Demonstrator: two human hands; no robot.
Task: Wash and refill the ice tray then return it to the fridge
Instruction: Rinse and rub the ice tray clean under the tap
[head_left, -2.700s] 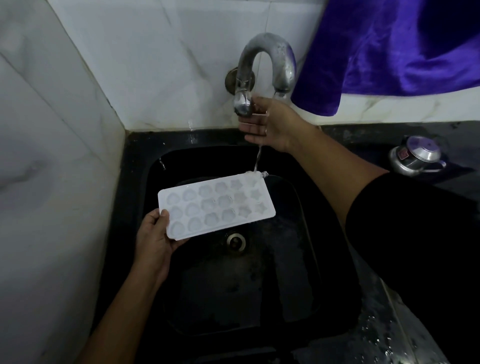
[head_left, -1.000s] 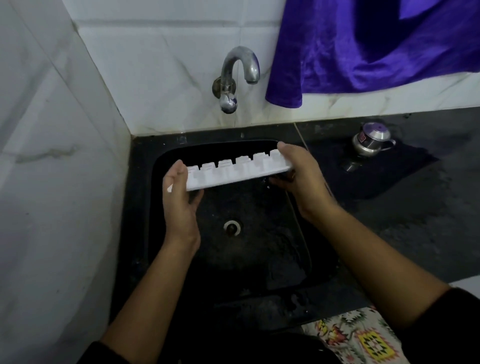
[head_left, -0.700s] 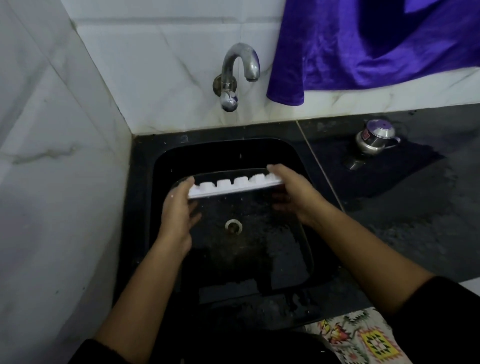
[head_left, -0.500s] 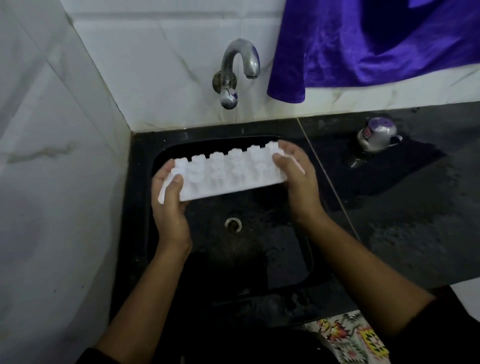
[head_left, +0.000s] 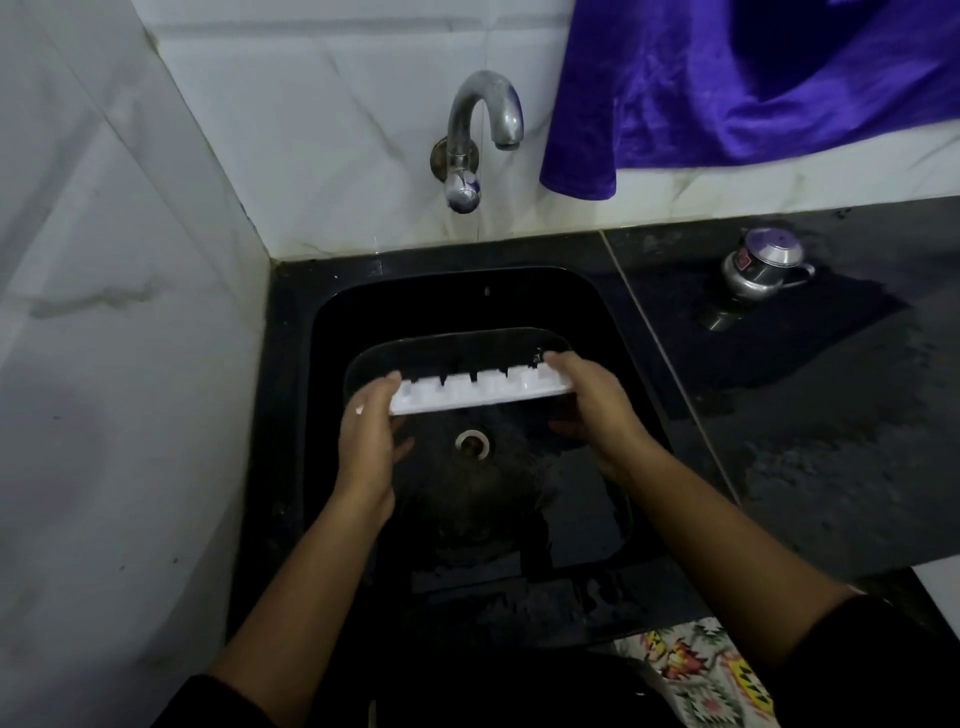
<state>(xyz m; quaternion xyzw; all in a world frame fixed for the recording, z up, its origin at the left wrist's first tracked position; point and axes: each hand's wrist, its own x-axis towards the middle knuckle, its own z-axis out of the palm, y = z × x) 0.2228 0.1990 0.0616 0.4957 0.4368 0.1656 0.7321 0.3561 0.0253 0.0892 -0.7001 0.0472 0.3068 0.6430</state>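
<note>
Steel tap (head_left: 483, 130) above tray (head_left: 478, 395); pot (head_left: 763, 265) aside

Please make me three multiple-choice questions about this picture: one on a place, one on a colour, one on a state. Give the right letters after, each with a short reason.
1. Where is the ice tray?
A) lying on the sink floor
B) held over the sink
C) hanging from the tap

2. What colour is the cloth on the wall?
A) green
B) purple
C) yellow

3. What is the tap's state?
A) pouring a thick stream
B) wrapped in the cloth
C) no water leaves it

Answers: 1 B, the left hand and right hand grip its ends above the basin; 2 B, it is purple; 3 C, nothing falls below the spout.
</note>
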